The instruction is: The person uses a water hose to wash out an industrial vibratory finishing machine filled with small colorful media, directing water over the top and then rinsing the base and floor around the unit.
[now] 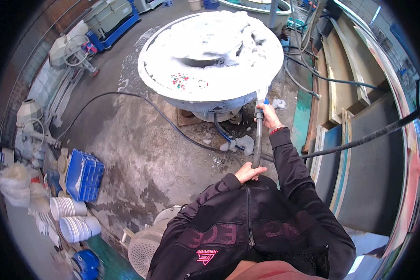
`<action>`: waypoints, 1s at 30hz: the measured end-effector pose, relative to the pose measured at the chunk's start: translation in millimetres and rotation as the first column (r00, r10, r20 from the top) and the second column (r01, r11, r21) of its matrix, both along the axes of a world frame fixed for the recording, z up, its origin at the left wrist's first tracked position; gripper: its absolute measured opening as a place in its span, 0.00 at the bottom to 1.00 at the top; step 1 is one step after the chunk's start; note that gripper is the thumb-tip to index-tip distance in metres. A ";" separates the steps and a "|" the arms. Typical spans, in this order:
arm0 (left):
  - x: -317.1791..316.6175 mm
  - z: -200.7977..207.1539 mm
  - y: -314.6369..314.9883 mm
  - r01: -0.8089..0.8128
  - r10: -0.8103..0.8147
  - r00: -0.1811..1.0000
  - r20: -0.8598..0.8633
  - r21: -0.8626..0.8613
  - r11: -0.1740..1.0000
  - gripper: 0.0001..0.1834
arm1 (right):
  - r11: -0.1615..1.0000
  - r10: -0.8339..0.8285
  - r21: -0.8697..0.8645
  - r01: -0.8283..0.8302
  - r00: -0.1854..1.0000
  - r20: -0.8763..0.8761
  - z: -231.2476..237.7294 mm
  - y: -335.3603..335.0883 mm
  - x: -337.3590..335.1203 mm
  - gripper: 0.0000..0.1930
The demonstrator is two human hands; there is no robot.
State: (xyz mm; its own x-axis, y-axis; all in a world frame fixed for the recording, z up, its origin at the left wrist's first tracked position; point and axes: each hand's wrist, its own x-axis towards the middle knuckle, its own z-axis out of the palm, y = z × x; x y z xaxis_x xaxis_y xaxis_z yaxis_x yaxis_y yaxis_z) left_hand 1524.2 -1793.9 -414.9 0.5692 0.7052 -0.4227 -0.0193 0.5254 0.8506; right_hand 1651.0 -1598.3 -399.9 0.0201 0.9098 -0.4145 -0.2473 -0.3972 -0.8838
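Note:
A grey hose runs upward in front of me, its far end at the rim of a large round tub. Near that end my right hand is wrapped round the hose, just below a blue valve handle. Lower down, my left hand is closed on the same hose, close to my jacket. White spray leaves the hose tip toward the tub. Thick white foam heaps over the tub, with small red and green pieces showing near its front. What lies under the foam is hidden.
A black hose crosses the wet floor, and another thick black hose passes on the right over stacked panels. A blue crate, white buckets and a perforated metal basket stand at left. Foam clumps lie by the tub.

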 end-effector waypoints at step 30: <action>0.0 3.8 -0.2 -0.028 0.045 0.995 -0.089 0.175 0.984 0.19 | 0.953 0.063 0.298 -0.047 0.997 -0.045 57.6 -11.7 -27.3 0.15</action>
State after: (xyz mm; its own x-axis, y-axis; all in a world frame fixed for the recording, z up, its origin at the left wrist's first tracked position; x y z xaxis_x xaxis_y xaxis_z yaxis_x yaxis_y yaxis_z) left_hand 1524.1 -1794.1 -411.1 0.5061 0.7918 -0.3420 0.0468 0.3707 0.9276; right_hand 1623.7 -1610.0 -342.2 -0.0482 0.9910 -0.1246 -0.2822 -0.1332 -0.9501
